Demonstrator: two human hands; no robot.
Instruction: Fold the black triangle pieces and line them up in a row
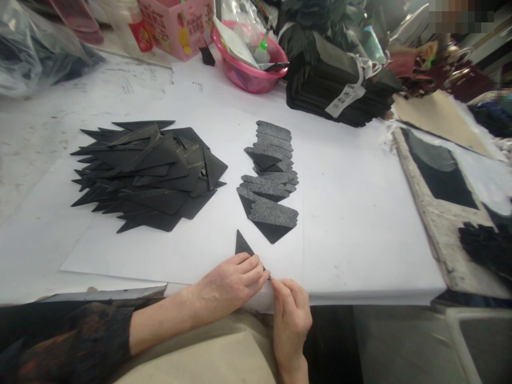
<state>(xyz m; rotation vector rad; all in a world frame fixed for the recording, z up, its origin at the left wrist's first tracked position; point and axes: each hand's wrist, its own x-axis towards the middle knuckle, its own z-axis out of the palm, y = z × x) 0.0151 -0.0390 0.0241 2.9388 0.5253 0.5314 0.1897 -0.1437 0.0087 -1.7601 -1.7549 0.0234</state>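
A black pointed piece [242, 244] lies at the front edge of the white-covered table, its tip pointing away from me. My left hand [236, 280] is closed over its lower part and presses it down. My right hand [293, 309] pinches the piece's near corner, just beside my left fingertips. Beyond my hands, overlapping black pieces with speckled grey strips [274, 212] form a column. To their left is a large heap of black triangular pieces [152, 176].
A pink basin [256, 80], a pink box [180, 26] and a tied black stack [328, 74] stand at the back. On the right, a board [424, 213] carries dark pieces. Clear plastic bags [36, 48] lie back left.
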